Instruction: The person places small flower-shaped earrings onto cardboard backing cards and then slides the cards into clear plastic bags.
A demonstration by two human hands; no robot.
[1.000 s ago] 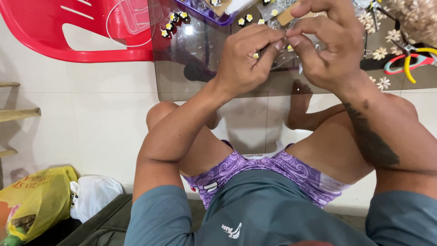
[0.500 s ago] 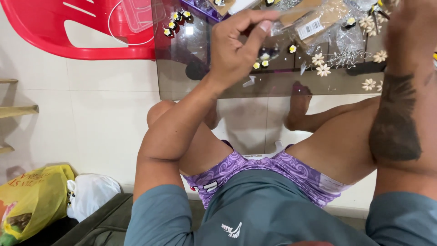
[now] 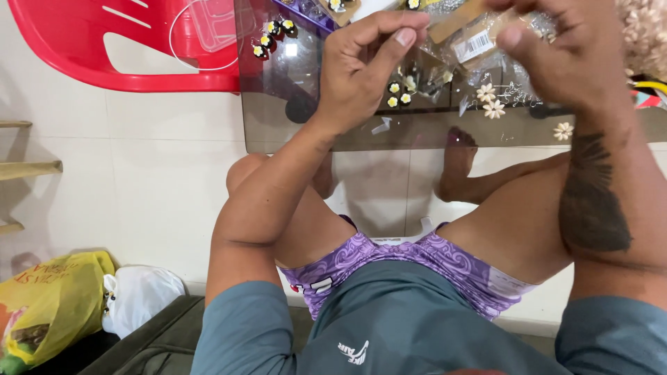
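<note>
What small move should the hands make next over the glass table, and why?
Probably bring the left hand across to the clear packet that the right hand holds: the left grip looks empty, with finger and thumb parted.

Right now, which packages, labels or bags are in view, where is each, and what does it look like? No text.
Clear plastic packet: on the glass table, under the right hand; see-through, crinkled, with a tan card strip.
White barcode label: small rectangle on that packet.
Yellow plastic bag: on the floor, lower left; crumpled, with red print.
White plastic bag: beside the yellow one; bunched.
Left hand: fingers pinched above the table.
</note>
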